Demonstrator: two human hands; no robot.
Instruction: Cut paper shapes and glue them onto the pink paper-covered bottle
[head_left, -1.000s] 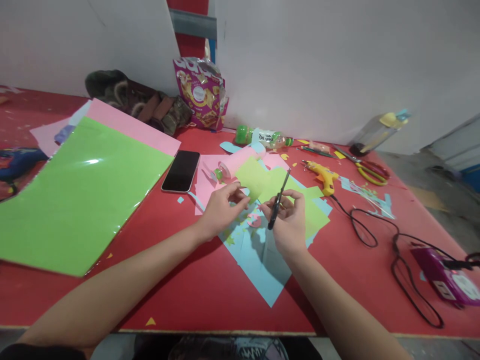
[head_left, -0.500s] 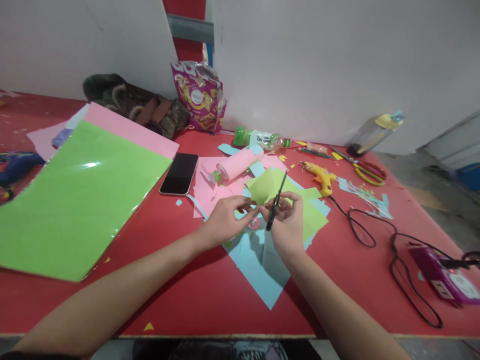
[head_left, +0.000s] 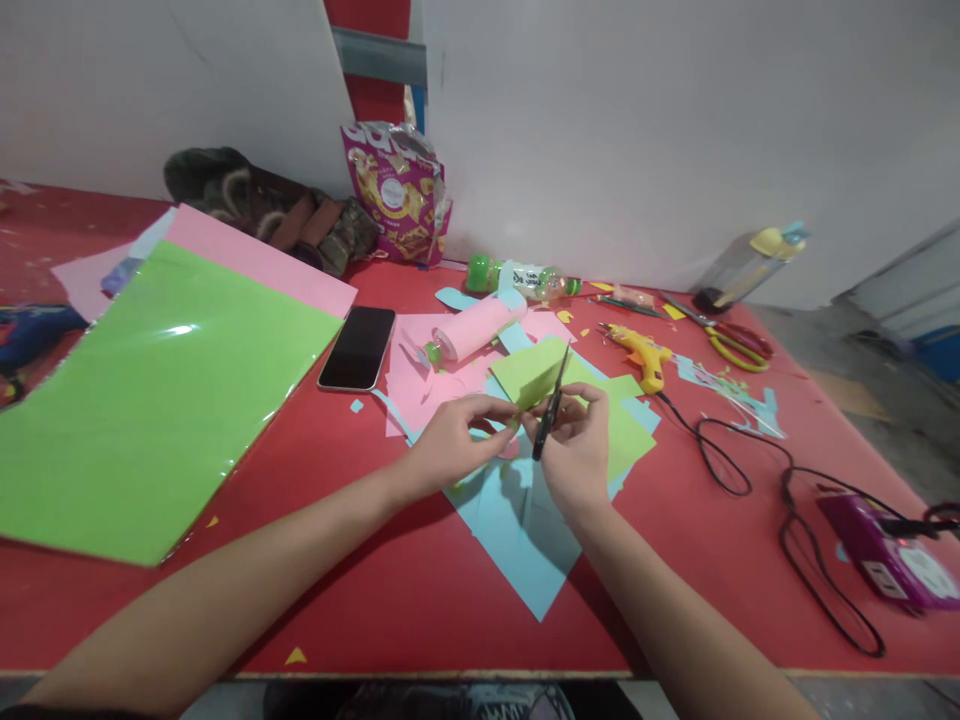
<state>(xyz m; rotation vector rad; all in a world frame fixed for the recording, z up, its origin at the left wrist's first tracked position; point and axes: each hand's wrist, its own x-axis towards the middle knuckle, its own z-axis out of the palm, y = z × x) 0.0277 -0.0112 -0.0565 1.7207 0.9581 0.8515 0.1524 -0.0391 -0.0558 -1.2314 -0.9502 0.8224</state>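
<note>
My left hand (head_left: 459,440) pinches a small piece of light green paper (head_left: 541,387) between thumb and fingertips. My right hand (head_left: 574,445) grips black-handled scissors (head_left: 551,408), seen nearly edge-on, with the blades pointing up and away beside that piece. The fingertips of both hands are close together at the paper's lower edge. Beneath them lie a larger green sheet (head_left: 630,440) and light blue sheets (head_left: 536,570). A pink round piece (head_left: 510,449) is partly hidden below the left fingers. Just beyond the hands lies a pink paper-wrapped bottle (head_left: 480,328) with a green cap.
A phone (head_left: 358,348) and a large green sheet in clear film (head_left: 172,400) lie left. Right are a yellow glue gun (head_left: 641,355), its black cord, a purple power strip (head_left: 885,550) and larger scissors (head_left: 731,345). Behind stand a snack bag (head_left: 397,195) and a lying bottle (head_left: 521,278).
The green piece has turned and tilted lower to the right, now looking narrower beside the blades. The left fingertips have shifted slightly right. The scissors have barely moved.
</note>
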